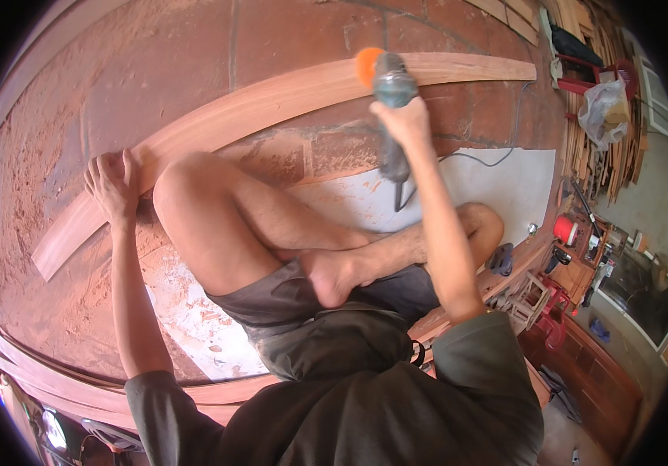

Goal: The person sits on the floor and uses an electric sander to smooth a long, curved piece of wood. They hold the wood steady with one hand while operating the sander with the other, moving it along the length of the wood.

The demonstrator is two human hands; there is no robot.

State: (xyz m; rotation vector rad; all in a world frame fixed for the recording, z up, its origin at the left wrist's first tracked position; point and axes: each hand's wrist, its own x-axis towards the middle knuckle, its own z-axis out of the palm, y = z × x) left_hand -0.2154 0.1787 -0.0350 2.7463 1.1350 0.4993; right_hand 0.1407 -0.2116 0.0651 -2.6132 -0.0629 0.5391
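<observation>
A long wooden board (272,105) lies across the tiled floor in front of my crossed legs. Toward its left end, my left hand (114,185) presses down on the wood, its fingers bent over the far edge. My right hand (405,123) is wrapped round an angle grinder (394,87), whose orange disc (368,67) is over the board right of its middle. Whether the disc touches the wood I cannot tell. The grinder's rear body hangs toward me, and a dark cord (497,161) runs from it to the right.
Reddish sawdust (31,186) covers the floor at the left. I sit on a white sheet (520,175). Stacked wood strips (625,167), a clear plastic bag (604,113) and a red spool (565,229) stand at the right. More boards (62,388) lie behind me at the lower left.
</observation>
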